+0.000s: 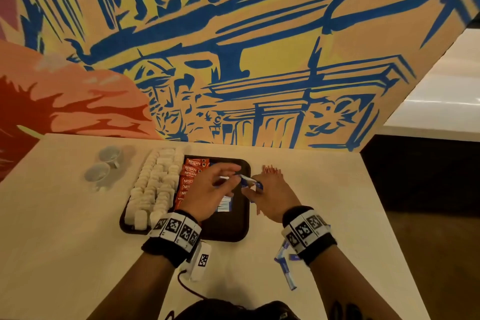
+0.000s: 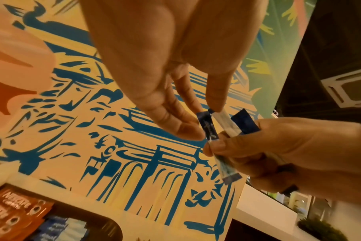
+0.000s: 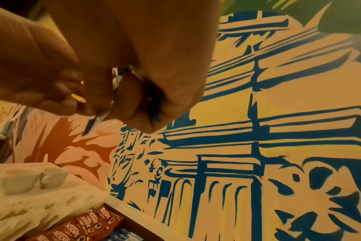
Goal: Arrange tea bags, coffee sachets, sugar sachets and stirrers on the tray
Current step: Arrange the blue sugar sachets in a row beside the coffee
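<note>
Head: both hands [image 1: 207, 189] pinching sachets [image 1: 250, 182]

Dark tray [image 1: 233, 231]: white tea bags [image 1: 153, 187] at 9 o'clock, red coffee sachets [image 1: 191, 171] centre-left, blue-white sugar sachets [image 1: 224, 205] centre.

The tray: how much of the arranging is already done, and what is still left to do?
Done: white tea bags and red coffee sachets stand in rows on the tray, with a few blue sugar sachets laid beside them. In hand: the right hand holds a bunch of sugar sachets; the left hand pinches one. Left: the stirrers and loose sachets lie on the table.
</note>
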Available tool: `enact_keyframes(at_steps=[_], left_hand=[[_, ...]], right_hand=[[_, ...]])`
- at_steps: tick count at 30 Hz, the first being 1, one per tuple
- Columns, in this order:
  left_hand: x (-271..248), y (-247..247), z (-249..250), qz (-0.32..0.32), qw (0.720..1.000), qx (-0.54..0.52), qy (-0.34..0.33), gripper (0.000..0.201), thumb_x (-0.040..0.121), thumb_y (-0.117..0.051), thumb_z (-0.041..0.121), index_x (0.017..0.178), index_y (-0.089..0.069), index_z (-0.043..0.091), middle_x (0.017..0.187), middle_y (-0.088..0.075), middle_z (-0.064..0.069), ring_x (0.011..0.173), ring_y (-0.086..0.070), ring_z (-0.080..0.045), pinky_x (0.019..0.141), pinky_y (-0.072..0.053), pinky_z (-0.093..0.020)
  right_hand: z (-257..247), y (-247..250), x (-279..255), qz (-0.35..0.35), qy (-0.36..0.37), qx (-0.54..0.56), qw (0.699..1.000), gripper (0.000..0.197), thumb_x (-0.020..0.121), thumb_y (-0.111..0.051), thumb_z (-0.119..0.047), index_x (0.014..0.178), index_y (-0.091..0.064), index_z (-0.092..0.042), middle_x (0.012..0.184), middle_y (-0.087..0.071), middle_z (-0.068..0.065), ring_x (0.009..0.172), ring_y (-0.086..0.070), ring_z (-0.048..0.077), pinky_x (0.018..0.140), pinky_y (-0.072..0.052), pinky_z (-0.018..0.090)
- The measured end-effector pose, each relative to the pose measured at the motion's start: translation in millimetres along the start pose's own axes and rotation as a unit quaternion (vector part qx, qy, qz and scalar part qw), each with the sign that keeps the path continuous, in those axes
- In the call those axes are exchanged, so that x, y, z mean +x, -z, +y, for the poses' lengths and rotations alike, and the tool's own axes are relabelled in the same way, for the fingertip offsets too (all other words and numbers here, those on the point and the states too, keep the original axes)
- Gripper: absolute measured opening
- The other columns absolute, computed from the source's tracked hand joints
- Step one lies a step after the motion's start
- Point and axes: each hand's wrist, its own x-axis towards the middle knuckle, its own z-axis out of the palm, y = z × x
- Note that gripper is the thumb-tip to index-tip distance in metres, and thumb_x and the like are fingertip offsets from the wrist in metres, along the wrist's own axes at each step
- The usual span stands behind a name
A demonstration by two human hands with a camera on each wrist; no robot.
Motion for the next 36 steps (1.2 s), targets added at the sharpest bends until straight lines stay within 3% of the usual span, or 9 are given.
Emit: enact_keyframes(at_steps=[4,8,12,15,20,23,26,29,36], left_hand=[[-0.5,-4.3,2.6,0.064,0.998,0.018,-0.014,0.023,0.094,-0.064,0.0,0.101,-0.068,0.022,0.081,-0.07,0.001,0.072,-0.072,-0.018,0.066,-0.057,-0.024],[-1.7,-2.7,1.8,0.096,0.994,0.051,-0.014,0.024,0.097,-0.059,0.002,0.092,-0.072,0.021,0.09,-0.071,0.001,0.071,-0.072,-0.017,0.067,-0.061,-0.027],[-0.7,1.1,-4.5,0.043,0.996,0.073,-0.034,0.025,0.096,-0.063,0.006,0.101,-0.077,0.026,0.106,-0.073,0.002,0.087,-0.073,-0.012,0.082,-0.062,-0.036],[1.4,3.9,-7.6,0.022,0.993,0.103,-0.052,0.023,0.091,-0.073,0.016,0.105,-0.076,0.034,0.108,-0.072,0.011,0.102,-0.068,-0.007,0.091,-0.056,-0.031],[6.1,-0.8,-2.2,0.008,0.996,0.078,-0.031,0.022,0.087,-0.078,0.022,0.108,-0.075,0.03,0.109,-0.072,0.006,0.093,-0.071,-0.006,0.086,-0.059,-0.03],[11.7,-2.3,-1.7,0.027,1.0,0.005,0.003,0.02,0.087,-0.077,0.014,0.105,-0.076,0.022,0.105,-0.076,-0.003,0.089,-0.075,-0.017,0.078,-0.062,-0.033],[14.7,1.3,0.5,0.032,0.999,-0.039,0.012,0.02,0.086,-0.077,0.007,0.102,-0.077,0.019,0.102,-0.077,-0.004,0.09,-0.075,-0.018,0.072,-0.06,-0.025],[17.5,7.6,0.8,0.027,0.999,-0.046,0.013,0.021,0.086,-0.076,0.005,0.105,-0.077,0.016,0.101,-0.078,-0.003,0.09,-0.075,-0.015,0.073,-0.06,-0.025],[21.3,18.4,-0.5,0.059,0.995,-0.074,0.034,0.014,0.087,-0.075,0.003,0.099,-0.078,0.009,0.092,-0.078,0.001,0.085,-0.074,-0.018,0.072,-0.062,-0.028]], right_hand=[[-1.8,0.8,-6.8,0.03,0.025,-0.061,0.997,0.023,0.103,-0.053,-0.042,0.104,-0.065,-0.022,0.089,-0.064,-0.004,0.084,-0.058,0.021,0.067,-0.036,0.029],[-3.6,-1.3,-16.0,0.032,0.017,-0.08,0.996,0.04,0.106,-0.044,-0.042,0.138,-0.056,-0.022,0.127,-0.062,0.002,0.113,-0.058,0.025,0.086,-0.043,0.031],[-0.1,2.0,-12.6,-0.056,-0.01,0.061,0.996,0.03,0.109,-0.041,-0.035,0.101,-0.062,-0.017,0.087,-0.061,0.007,0.078,-0.056,0.022,0.077,-0.048,0.04],[-4.2,14.0,-15.9,-0.118,-0.031,0.135,0.983,0.034,0.11,-0.042,-0.03,0.078,-0.053,-0.026,0.067,-0.048,-0.004,0.056,-0.042,0.005,0.06,-0.036,0.023],[-0.1,13.5,-8.7,-0.124,0.014,0.072,0.99,0.028,0.109,-0.043,-0.025,0.084,-0.054,-0.029,0.073,-0.049,-0.004,0.065,-0.043,0.009,0.066,-0.036,0.028],[-4.8,13.2,-7.8,-0.131,0.015,0.114,0.985,0.023,0.109,-0.043,-0.03,0.092,-0.055,-0.04,0.076,-0.054,-0.013,0.066,-0.051,0.0,0.066,-0.038,0.019],[-6.6,14.1,-3.5,-0.116,-0.075,0.268,0.954,0.028,0.106,-0.046,-0.043,0.09,-0.059,-0.024,0.069,-0.046,-0.001,0.051,-0.042,0.005,0.056,-0.032,0.021],[-0.8,15.0,1.4,-0.092,-0.098,0.343,0.93,0.031,0.106,-0.052,-0.033,0.087,-0.063,-0.01,0.065,-0.04,0.003,0.052,-0.029,0.012,0.05,-0.026,0.024],[6.6,18.0,11.9,-0.005,-0.02,0.312,0.95,0.014,0.097,-0.067,-0.008,0.107,-0.076,-0.004,0.07,-0.072,-0.014,0.057,-0.06,-0.007,0.058,-0.043,0.006]])
